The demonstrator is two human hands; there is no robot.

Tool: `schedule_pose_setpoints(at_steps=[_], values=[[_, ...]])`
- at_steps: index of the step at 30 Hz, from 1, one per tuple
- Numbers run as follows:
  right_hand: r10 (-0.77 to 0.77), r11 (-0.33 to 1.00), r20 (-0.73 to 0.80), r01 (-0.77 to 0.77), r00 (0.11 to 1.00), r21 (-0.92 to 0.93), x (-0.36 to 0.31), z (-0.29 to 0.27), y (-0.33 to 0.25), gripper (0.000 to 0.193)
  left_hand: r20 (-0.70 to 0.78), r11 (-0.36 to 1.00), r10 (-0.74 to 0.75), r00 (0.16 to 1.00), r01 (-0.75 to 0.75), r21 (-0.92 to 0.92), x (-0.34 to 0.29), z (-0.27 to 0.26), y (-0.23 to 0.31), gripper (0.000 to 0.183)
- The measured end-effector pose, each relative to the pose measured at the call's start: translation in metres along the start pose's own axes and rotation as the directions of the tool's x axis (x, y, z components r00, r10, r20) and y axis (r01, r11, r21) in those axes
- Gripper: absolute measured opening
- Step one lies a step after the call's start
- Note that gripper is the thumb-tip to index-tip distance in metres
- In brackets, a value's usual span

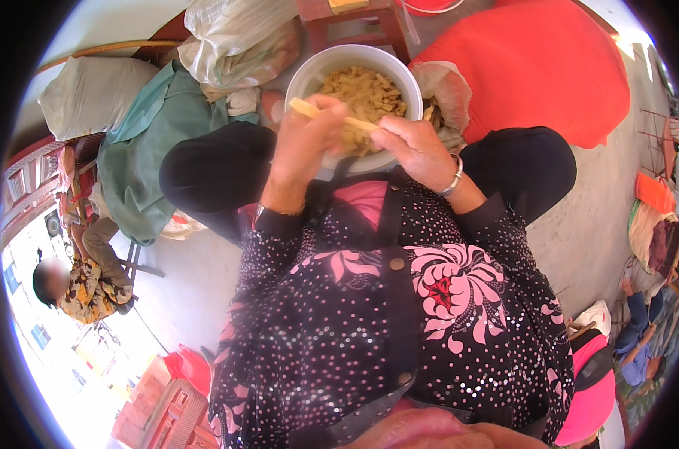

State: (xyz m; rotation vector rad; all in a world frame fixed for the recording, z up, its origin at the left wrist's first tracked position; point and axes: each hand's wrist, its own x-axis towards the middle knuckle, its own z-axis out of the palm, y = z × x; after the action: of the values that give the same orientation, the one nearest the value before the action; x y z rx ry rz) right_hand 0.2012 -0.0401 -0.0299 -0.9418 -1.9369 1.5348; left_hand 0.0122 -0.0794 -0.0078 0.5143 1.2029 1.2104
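Over a white bucket (298, 78) between my knees, both hands are raised close together. My left hand (307, 142), slightly smeared by motion, is closed round a long pale-yellow stick-like piece (362, 123), one end of which juts out past the fingers at the upper left. The other end is pinched between the thumb and fingers of my right hand (418, 150), which has a silver bangle at the wrist. What the piece is made of does not show. Inside the bucket lies a heap of yellowish-brown chunks (363, 88), partly hidden by my hands.
A big red cloth-covered mound (534, 71) stands right of the bucket, with a pale plastic bag (446, 97) beside it. Stuffed sacks (238, 45) and a green cloth (156, 150) lie to the left. Behind the bucket is a reddish-brown stool (354, 26). Other people sit farther off at both sides.
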Motion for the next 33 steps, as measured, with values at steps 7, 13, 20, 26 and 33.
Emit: schedule_pose_setpoints(at_steps=[7,13,20,26,33], values=[[-0.074,0.995,0.0,0.074,0.997,-0.073,0.018,-0.032,-0.028,0.027,-0.063,0.982,0.174,0.983,-0.178,-0.064,0.008,-0.004,0.033,0.01],[-0.36,0.88,-0.178,0.27,0.916,-0.392,0.083,-0.073,-0.057,0.03,0.003,0.935,0.351,0.936,-0.351,0.047,0.053,0.024,0.096,0.012],[-0.579,0.713,-0.335,0.263,0.743,-0.65,0.16,-0.101,-0.062,0.024,0.039,0.836,0.523,0.851,-0.521,0.171,0.119,0.03,0.14,0.014],[-0.352,0.651,-0.239,0.053,0.905,-0.757,0.18,-0.097,-0.003,0.031,0.019,0.406,0.723,0.69,-0.447,0.797,0.164,0.013,0.102,0.021],[-0.146,0.981,-0.323,0.094,0.935,-0.17,0.087,-0.07,-0.01,0.031,-0.055,0.659,0.232,0.971,-0.116,0.743,0.078,-0.003,0.082,0.029]])
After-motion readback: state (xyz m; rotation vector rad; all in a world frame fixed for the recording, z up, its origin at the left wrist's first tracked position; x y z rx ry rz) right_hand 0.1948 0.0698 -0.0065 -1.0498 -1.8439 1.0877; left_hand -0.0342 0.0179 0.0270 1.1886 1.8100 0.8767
